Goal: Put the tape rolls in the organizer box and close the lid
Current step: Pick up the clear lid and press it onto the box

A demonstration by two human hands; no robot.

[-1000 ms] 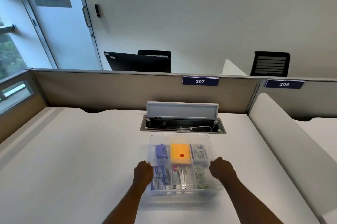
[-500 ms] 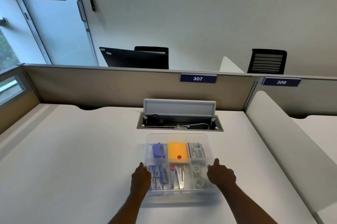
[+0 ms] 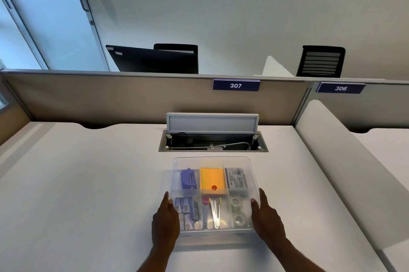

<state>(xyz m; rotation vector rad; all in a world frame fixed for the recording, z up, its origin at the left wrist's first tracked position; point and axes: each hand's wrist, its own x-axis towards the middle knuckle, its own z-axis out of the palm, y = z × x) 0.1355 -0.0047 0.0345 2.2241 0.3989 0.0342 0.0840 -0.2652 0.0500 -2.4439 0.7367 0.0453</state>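
Note:
A clear plastic organizer box sits on the white desk in front of me, with its clear lid lying flat over the compartments. Two clear tape rolls lie in the near right compartment, seen through the lid. My left hand rests flat against the box's left side, thumb on the lid edge. My right hand presses the right side the same way. Other compartments hold a blue stapler, orange sticky notes and small stationery.
An open cable well with a raised grey flap sits just behind the box. Beige partitions with plates 307 and 306 close the back. A white divider runs along the right edge of the desk.
My hands slid from fists on top of the lid to flat palms at the box's two sides. The lid now lies level on the box, and the camera has tilted slightly.

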